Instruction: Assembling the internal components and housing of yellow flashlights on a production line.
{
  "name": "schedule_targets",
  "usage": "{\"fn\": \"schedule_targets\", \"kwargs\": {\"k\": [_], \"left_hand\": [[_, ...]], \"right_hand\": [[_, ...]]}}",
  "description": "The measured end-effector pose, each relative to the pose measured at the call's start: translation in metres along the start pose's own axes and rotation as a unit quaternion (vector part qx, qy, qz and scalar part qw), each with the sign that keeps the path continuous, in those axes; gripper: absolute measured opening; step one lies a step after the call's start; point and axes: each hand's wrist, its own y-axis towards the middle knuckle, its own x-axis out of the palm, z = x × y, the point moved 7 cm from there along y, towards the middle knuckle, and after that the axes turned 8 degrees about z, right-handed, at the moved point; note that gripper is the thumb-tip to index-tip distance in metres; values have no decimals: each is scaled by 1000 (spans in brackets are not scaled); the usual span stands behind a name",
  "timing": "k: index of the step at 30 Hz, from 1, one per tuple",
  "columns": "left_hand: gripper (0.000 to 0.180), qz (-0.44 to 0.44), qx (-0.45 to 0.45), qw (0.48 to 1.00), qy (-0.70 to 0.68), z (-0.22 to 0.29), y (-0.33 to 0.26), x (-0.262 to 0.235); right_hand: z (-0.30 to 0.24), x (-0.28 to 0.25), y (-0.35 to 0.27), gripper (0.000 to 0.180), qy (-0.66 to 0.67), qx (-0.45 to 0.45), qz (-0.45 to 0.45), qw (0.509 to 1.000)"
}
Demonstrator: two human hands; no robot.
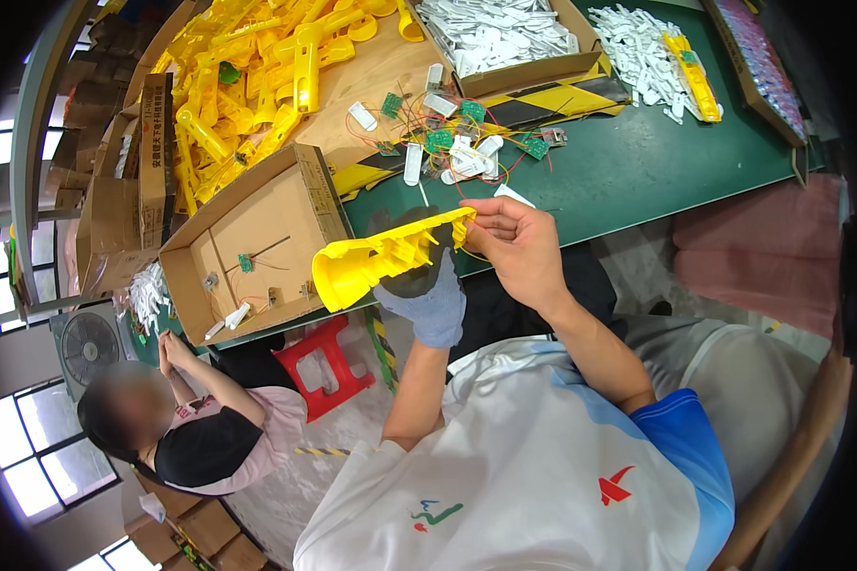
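A yellow plastic housing half (pixel 367 262) is held over the table's near edge, its ribbed inner side showing and its wide end to the left. Wrapped behind its middle is my left hand (pixel 433 305), in a grey-blue glove with dark fingers. Fingers and thumb of my right hand (pixel 522 246), which is bare, pinch the narrow end of the housing; a thin yellow wire shows just below them. Beyond my hands lie green circuit boards (pixel 438 141), white plastic pieces (pixel 471 160) and tangled red and yellow wires.
Yellow housings (pixel 248 86) are heaped at the far left. A cardboard tray (pixel 324 195) holding a few parts is nearer. White strips fill a box (pixel 528 74) and lie loose (pixel 628 57) beside it. A person (pixel 219 428) sits at left by a red stool (pixel 326 366).
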Motion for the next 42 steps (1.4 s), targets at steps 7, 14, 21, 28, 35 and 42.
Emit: {"fn": "schedule_targets", "kwargs": {"k": [7,14,21,28,35,42], "left_hand": [[38,61,43,997,0,6,-1,-4],[73,64,7,996,56,2,28,-23],[65,30,105,993,54,39,71,-21],[59,-55,30,998,24,28,62,-7],[53,-122,27,989,-83,32,50,-1],[79,-248,11,969,-8,6,29,4]], "right_hand": [[5,-1,-2,20,1,-2,40,999],[-60,-13,-9,18,-406,-235,-78,880],[-44,-32,-19,21,-136,-11,-161,977],[-24,-26,-16,17,73,80,-184,977],[-20,-27,-3,22,136,144,-159,967],[-27,-17,8,33,211,193,-220,933]]}}
